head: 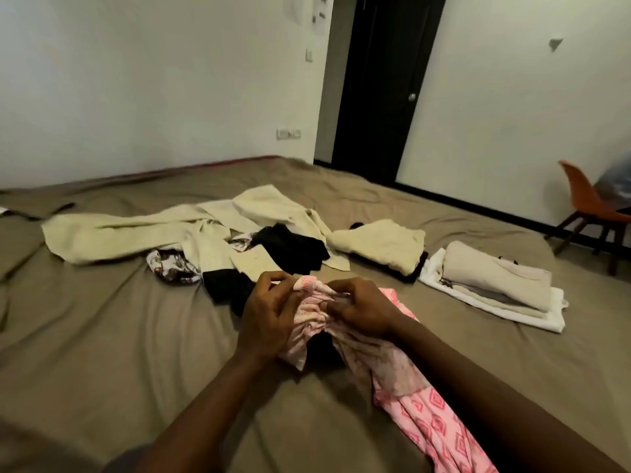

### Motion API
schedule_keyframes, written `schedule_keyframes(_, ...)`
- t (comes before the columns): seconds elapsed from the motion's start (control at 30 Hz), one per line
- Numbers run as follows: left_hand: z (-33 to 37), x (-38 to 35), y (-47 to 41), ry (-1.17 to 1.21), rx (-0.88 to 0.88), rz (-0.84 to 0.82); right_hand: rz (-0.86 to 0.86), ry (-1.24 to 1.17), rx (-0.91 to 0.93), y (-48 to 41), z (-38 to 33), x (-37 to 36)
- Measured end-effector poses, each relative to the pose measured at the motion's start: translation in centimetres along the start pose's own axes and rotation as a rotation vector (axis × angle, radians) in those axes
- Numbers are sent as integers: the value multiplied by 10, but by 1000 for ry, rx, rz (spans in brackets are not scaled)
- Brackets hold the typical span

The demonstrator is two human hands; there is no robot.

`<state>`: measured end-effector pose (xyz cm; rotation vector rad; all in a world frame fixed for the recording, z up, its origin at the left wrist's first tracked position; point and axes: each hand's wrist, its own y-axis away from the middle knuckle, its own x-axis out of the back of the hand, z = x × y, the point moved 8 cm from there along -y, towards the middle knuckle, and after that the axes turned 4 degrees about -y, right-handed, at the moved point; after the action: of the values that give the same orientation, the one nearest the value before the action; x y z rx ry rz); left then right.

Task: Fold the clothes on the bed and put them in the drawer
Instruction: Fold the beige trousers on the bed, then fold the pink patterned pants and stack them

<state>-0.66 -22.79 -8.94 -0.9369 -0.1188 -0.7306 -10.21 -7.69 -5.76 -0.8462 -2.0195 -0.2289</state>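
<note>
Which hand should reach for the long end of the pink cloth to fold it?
Probably the right hand. Both hands grip the bunched top of the pink cloth, but its long end trails toward the person on the right side, away from the left hand.

1. The left hand [269, 317] and right hand [363, 307] are bare.
2. The 2 forearms [478, 380] are bare to the lower edge.
3. Grey cloth [128, 454] shows beside the left forearm; which garment it is cannot be told.
</note>
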Motion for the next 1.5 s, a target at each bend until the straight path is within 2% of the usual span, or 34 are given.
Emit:
schedule_keyframes(0.03, 17, 10, -8, -25, -86, -1, 36, -41, 16, 1, -11, 17)
schedule_keyframes(0.1, 48, 24, -25, -56, -182, -110, 94, -106, 47, 6, -27, 51)
schedule_keyframes(0.17, 73, 32, -52, -103, -185, -275, 98, -218, 50, 13, -44, 86)
schedule_keyframes(0.23, 102, 41, -90, -126, -152, -360, 53, -406, 10, 23, -52, 124)
schedule_keyframes(0.37, 151, 34, -120, 603, 192, -556, -66, -865, -72, 46, -43, 165)
schedule_keyframes(0.43, 151, 13, -117, 693, 289, -541, -97, -1099, -157, 55, -31, 163)
schedule_keyframes(0.5, 132, -19, -103, 638, 366, -499, -82, -1151, -248, 64, -9, 149)
schedule_keyframes(0.6, 104, -48, -83, 430, 369, -335, -194, -908, -393, 85, 31, 110)
schedule_keyframes(0.67, 96, -51, -79, 407, 340, -183, -165, -598, -405, 89, 55, 97)
schedule_keyframes(0.7, 94, -50, -79, 393, 311, -130, -44, -391, -338, 83, 64, 101)
schedule_keyframes(0.77, 96, -41, -79, 370, 227, -43, 337, -12, -167, 78, 59, 125)
schedule_keyframes(0.8, 93, -37, -77, 385, 212, -18, 544, 114, -69, 84, 47, 135)
schedule_keyframes(0.83, 88, -32, -75, 421, 215, 3, 664, 163, 26, 91, 36, 140)
schedule_keyframes(0.87, 77, -30, -67, 461, 247, -3, 645, 147, 86, 95, 31, 133)
schedule_keyframes(0.9, 64, -28, -59, 496, 261, -25, 518, 101, 95, 95, 31, 119)
schedule_keyframes(0.93, 47, -28, -49, 457, 266, -79, 315, 70, 53, 96, 38, 95)
schedule_keyframes(0.97, 25, -34, -36, 316, 267, -187, 97, 72, -29, 96, 53, 64)
schedule_keyframes(1.0, 8, -41, -22, 99, 267, -366, -60, 89, -102, 100, 69, 36)
schedule_keyframes(1.03, -13, -52, -2, -103, 316, -564, -127, 93, -161, 104, 87, 13)
schedule_keyframes(1.07, -29, -57, 17, -248, 388, -714, -121, 75, -208, 106, 103, 1)
schedule_keyframes(1.1, -41, -59, 29, -348, 437, -780, -80, 63, -241, 107, 117, -8)
schedule_keyframes(1.13, -47, -59, 30, -466, 414, -752, -31, 64, -265, 105, 127, -14)
schedule_keyframes(1.2, -37, -63, 14, -656, 234, -595, 5, 61, -299, 101, 138, -26)
schedule_keyframes(1.23, -25, -66, 7, -636, 140, -499, -9, 49, -285, 98, 135, -31)
schedule_keyframes(1.3, -4, -81, 2, -436, 37, -498, -65, 39, -239, 88, 126, -45)
schedule_keyframes(1.4, 20, -105, 16, -181, -80, -783, -149, 140, -189, 79, 115, -55)
schedule_keyframes(1.43, 20, -111, 25, -205, -100, -896, -204, 203, -182, 77, 114, -57)
schedule_keyframes(1.5, 5, -118, 41, -402, -127, -1087, -332, 309, -179, 74, 114, -62)
